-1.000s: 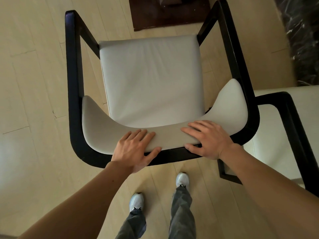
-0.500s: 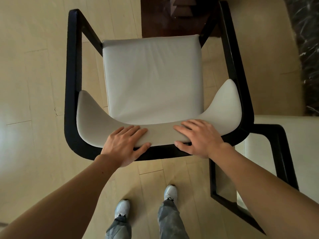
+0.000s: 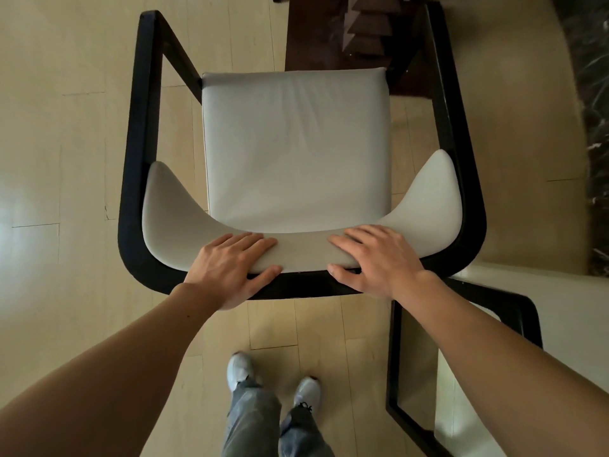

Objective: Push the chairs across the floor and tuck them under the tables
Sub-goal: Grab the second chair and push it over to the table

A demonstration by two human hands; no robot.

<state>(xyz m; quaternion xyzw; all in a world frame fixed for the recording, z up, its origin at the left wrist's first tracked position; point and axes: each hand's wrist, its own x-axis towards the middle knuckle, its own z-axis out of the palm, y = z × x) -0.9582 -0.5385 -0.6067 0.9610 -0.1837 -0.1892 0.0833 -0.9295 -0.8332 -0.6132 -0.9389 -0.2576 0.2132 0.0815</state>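
Note:
Below me stands an armchair with a black frame, a pale grey seat and a curved grey backrest. My left hand grips the top of the backrest left of its middle, fingers over the pad and thumb on the black rail. On the same backrest, just right of the middle, my right hand holds on in the same way. A dark brown table base shows on the floor beyond the seat's front edge, between the chair's front legs.
A second chair with the same black frame and pale cushion stands close at the right, nearly touching the first. Dark marble runs along the far right. Pale wood floor spreads to the left. My feet are behind the chair.
The chair has slid forward with both hands on its backrest, and more of the brown table base has come into view past the seat. My feet have stepped after it.

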